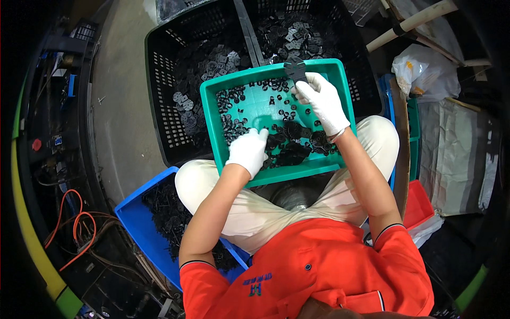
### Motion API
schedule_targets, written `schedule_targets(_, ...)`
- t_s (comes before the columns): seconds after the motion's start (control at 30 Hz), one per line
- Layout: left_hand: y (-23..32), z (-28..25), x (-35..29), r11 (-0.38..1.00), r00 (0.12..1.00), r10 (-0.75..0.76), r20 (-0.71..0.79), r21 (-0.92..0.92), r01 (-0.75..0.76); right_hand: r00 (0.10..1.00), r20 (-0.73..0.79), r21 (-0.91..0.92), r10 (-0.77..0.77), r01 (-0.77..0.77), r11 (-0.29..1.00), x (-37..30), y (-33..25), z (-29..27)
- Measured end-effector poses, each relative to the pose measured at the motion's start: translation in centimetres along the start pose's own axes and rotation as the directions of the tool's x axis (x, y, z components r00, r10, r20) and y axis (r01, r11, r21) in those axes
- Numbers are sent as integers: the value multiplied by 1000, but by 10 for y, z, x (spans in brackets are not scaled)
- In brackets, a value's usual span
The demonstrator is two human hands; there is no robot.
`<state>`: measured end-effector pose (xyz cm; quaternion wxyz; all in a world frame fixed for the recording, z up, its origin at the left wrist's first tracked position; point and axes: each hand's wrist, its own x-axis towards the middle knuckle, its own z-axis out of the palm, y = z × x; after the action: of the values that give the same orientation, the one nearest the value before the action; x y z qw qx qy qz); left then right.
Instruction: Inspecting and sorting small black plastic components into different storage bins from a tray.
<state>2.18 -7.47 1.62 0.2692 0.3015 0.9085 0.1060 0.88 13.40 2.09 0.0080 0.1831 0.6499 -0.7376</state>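
Note:
A green tray (210, 125) rests across my lap with loose black plastic parts in it. In a white glove, my right hand (323, 103) pinches a flat black plastic piece with a rounded, notched end (295, 69) above the tray's far rim. My left hand (248, 150), also gloved, is low inside the tray's left side with fingers curled together; whatever they may hold is hidden. Small round black parts (229, 101) lie scattered beside it and along the far left. Between my hands, larger black pieces (292, 143) form a pile on the tray's near right.
Beyond the tray, a black divided crate (162, 106) holds many flat black pieces. A blue bin (141, 220) with thin black parts sits at my left. To the right are a red bin (418, 204), a plastic bag (425, 74) and pipes (414, 24).

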Motion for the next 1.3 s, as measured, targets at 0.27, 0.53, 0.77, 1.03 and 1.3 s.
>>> schedule_targets(0.27,12,15,1,993,998,31,-45,117,-25,999,-24,48,-21,23,999,-3,-15,-1)
schedule_targets(0.53,12,27,-10,980,994,-23,-108,194,44,998,-13,74,-55,56,996,-8,-19,-3)
schedule_targets(0.77,-5,22,-17,994,991,14,-133,107,0,998,-32,101,-50,53,993,-12,-25,-5)
schedule_targets(1.03,-16,2,-14,602,979,-151,-139,-799,-21,999,-17,97,-51,53,994,-12,-26,-8)
schedule_targets(1.3,-9,0,-4,-331,981,-195,-23,-940,-88,998,62,106,23,-30,994,4,-20,12)
